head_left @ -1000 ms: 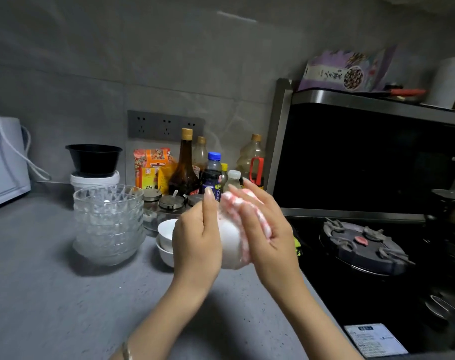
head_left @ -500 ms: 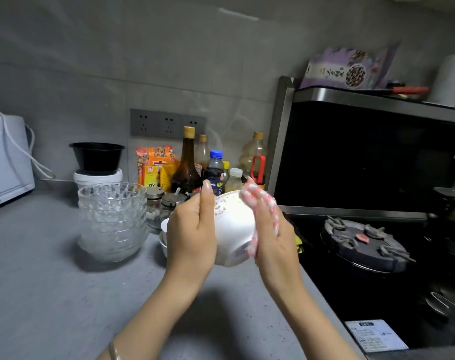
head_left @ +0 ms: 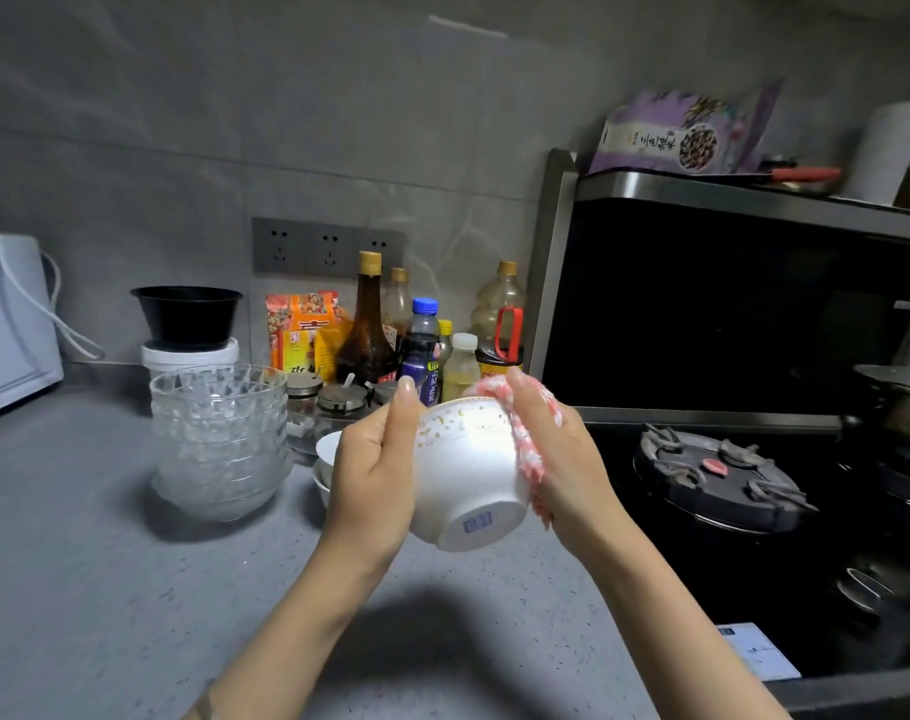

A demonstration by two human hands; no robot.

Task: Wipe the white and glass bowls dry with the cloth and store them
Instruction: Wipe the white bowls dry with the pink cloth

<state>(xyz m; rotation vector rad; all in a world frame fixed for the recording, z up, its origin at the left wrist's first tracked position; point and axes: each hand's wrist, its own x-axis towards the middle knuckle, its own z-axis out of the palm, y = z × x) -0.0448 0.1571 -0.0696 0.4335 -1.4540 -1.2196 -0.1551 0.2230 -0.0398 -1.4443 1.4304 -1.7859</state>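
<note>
My left hand (head_left: pixel 374 475) grips a white bowl (head_left: pixel 465 470) with a gold-flecked rim, held above the counter and tilted so its foot with a blue mark faces me. My right hand (head_left: pixel 572 459) presses a pink-and-white cloth (head_left: pixel 528 449) against the bowl's right side. A stack of several glass bowls (head_left: pixel 219 439) stands on the grey counter (head_left: pixel 104 589) to the left. Behind my left hand, stacked white bowls (head_left: pixel 328 454) sit partly hidden.
Sauce bottles (head_left: pixel 369 324), spice jars (head_left: pixel 341 402) and snack packets (head_left: pixel 302 330) crowd the back wall. A black bowl (head_left: pixel 187 314) sits on a white tub. A white appliance (head_left: pixel 11 324) is at far left. A black stove with a burner (head_left: pixel 718 475) lies to the right.
The bowl has tipped so its foot faces me. The cloth slid from covering the bowl's front to its right side.
</note>
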